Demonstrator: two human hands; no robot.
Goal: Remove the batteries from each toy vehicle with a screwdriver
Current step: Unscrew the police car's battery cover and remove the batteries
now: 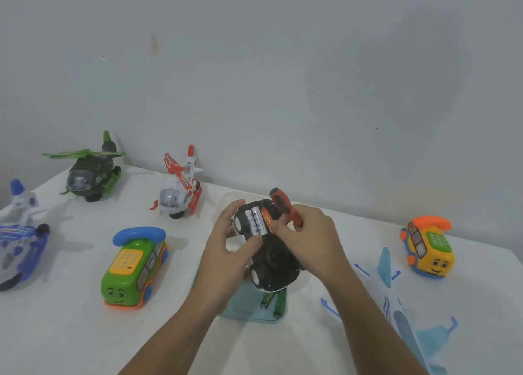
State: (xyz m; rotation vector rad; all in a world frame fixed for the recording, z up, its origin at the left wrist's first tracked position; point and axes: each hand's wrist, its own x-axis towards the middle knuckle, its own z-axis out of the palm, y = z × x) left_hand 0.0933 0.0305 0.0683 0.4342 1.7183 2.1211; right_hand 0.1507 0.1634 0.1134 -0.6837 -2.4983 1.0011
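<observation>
We hold toy car (273, 261) belly-up above tray (240, 304), so open bay faces us. Left hand (226, 253) grips toy car, thumb on batteries (257, 221), likely prying. Right hand (314, 238) clutches screwdriver (283, 207), fingertips at batteries. Green batteries (267, 301) lie in tray.

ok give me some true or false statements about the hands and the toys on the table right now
1. The left hand holds the toy car underside up, with batteries showing in its open compartment. True.
2. The right hand holds nothing. False: it grips the screwdriver.
3. Green batteries lie in the blue tray below the car. True.
4. The green phone bus stands to the right of the hands. False: it is to their left; the yellow one is to the right.
5. The green helicopter lies on its side. False: it stands upright.
</observation>
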